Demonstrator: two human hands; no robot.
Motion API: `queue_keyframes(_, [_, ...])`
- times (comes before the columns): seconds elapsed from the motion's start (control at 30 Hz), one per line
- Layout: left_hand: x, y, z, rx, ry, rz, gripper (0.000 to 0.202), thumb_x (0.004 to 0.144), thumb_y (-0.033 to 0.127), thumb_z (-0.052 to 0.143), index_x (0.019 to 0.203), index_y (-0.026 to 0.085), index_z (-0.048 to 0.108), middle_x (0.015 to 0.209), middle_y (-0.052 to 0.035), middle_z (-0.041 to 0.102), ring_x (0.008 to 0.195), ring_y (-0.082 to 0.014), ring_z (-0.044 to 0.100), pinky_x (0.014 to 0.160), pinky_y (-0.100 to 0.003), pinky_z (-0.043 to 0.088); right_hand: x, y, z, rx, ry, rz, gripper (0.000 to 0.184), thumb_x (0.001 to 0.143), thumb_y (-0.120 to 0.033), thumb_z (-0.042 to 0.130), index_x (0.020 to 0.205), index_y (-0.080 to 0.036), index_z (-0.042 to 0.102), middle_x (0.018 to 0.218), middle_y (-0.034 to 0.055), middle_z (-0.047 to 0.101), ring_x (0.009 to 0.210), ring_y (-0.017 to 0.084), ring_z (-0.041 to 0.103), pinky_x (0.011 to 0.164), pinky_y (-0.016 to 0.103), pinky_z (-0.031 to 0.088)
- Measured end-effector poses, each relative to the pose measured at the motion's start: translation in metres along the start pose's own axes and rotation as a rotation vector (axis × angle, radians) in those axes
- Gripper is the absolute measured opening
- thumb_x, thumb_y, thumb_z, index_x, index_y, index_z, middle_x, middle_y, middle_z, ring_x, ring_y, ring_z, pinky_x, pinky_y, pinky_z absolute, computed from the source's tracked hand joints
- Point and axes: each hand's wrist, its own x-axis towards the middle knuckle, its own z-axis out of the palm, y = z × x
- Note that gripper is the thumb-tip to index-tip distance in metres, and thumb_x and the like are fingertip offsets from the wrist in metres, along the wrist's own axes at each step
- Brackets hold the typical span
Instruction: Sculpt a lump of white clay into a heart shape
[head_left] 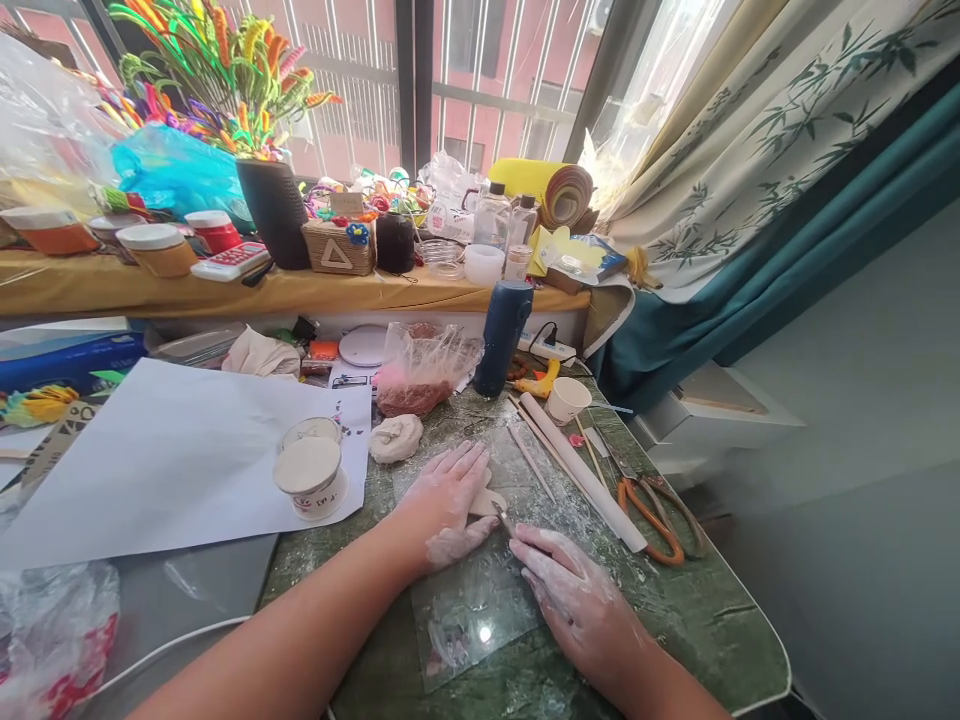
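Observation:
My left hand (454, 495), dusted with white powder, lies flat with fingers stretched over a pale piece of clay (487, 502). The clay rests on a clear sheet (480, 610); part of it is hidden under the palm. In my right hand (566, 575), also powdery, the fingers are closed round a slim metal-tipped tool (505, 518). Its tip touches or nearly touches the clay's right edge, close to my left thumb; the handle is mostly covered. A lump of pale dough-like clay (396, 438) sits just beyond my left hand.
Right of the sheet lie a white rolling pin (581, 470), thin sticks (531, 462) and orange-handled scissors (660, 520). Behind stand a paper cup (568, 400), a dark blue bottle (502, 340) and a bag of reddish powder (416, 385). Stacked cups (309, 470) rest on white paper (187, 450).

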Motion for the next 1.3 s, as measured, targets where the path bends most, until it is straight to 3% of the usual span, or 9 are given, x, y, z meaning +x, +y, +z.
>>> queue_keyframes(0.4, [0.001, 0.003, -0.003, 0.033, -0.044, -0.021, 0.084, 0.090, 0.052, 0.062, 0.158, 0.011, 0.037, 0.165, -0.0183, 0.036, 0.154, -0.0346, 0.031, 0.125, -0.051, 0.029, 0.001, 0.001, -0.001, 0.024, -0.004, 0.030, 0.049, 0.099, -0.009, 0.048, 0.146, -0.022, 0.057, 0.137, 0.0121, 0.066, 0.130, 0.022, 0.063, 0.110, 0.038, 0.056])
queue_keyframes(0.9, [0.000, 0.001, -0.002, 0.013, 0.004, 0.002, 0.081, 0.089, 0.048, 0.065, 0.158, 0.013, 0.038, 0.164, -0.0183, 0.039, 0.154, -0.0353, 0.032, 0.124, -0.053, 0.031, 0.009, 0.000, -0.004, 0.102, 0.008, 0.080, 0.050, 0.098, -0.009, 0.049, 0.144, -0.027, 0.058, 0.140, 0.0090, 0.066, 0.131, 0.021, 0.063, 0.111, 0.037, 0.055])
queue_keyframes(1.1, [0.000, 0.000, -0.001, 0.026, -0.004, -0.005, 0.084, 0.089, 0.050, 0.065, 0.158, 0.012, 0.037, 0.165, -0.0186, 0.037, 0.154, -0.0348, 0.032, 0.124, -0.052, 0.031, 0.002, 0.003, -0.005, 0.192, 0.017, 0.197, 0.042, 0.098, -0.013, 0.051, 0.133, -0.030, 0.067, 0.136, 0.0069, 0.070, 0.127, 0.021, 0.066, 0.110, 0.040, 0.055])
queue_keyframes(1.23, [0.000, 0.001, -0.004, 0.034, -0.012, 0.002, 0.084, 0.091, 0.051, 0.062, 0.159, 0.009, 0.036, 0.165, -0.0191, 0.035, 0.154, -0.0351, 0.031, 0.125, -0.052, 0.030, 0.008, 0.005, -0.006, 0.342, 0.159, 0.469, 0.030, 0.100, -0.024, 0.053, 0.124, -0.027, 0.072, 0.132, 0.0104, 0.070, 0.124, 0.024, 0.067, 0.108, 0.043, 0.056])
queue_keyframes(1.3, [0.000, 0.001, -0.005, 0.034, -0.014, 0.009, 0.084, 0.092, 0.053, 0.061, 0.159, 0.010, 0.036, 0.166, -0.0188, 0.035, 0.154, -0.0347, 0.031, 0.125, -0.052, 0.030, 0.017, 0.007, -0.008, 0.461, 0.163, 0.591, 0.028, 0.099, -0.030, 0.055, 0.119, -0.025, 0.073, 0.131, 0.0117, 0.070, 0.124, 0.026, 0.067, 0.107, 0.043, 0.056])
